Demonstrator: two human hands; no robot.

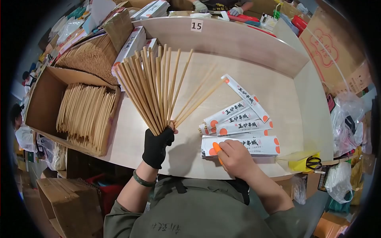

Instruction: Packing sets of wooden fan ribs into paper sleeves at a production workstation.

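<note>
My left hand (157, 146), in a black glove that leaves the fingertips bare, is closed round the lower ends of a fanned bundle of wooden chopsticks (152, 87). A pair of chopsticks (200, 101) leans out to the right from its fingertips, and the motion blurs part of it. At the table's front edge my right hand (236, 158), with orange finger covers (216, 147), pinches at a stack of white paper sleeves (262, 146) with orange dots. Beyond that stack lie several loose sleeves (248, 127); chopstick ends show at the left of some. One sleeve (246, 97) lies slanted over the others.
At left, a cardboard box (47, 93) holds many chopsticks, with a larger pile (89, 57) behind it. White printed boxes (133, 45) stand near the low partition (222, 33). Black scissors (313, 162) sit at the right corner. Across the partition, a co-worker's gloved hands (237, 10) show.
</note>
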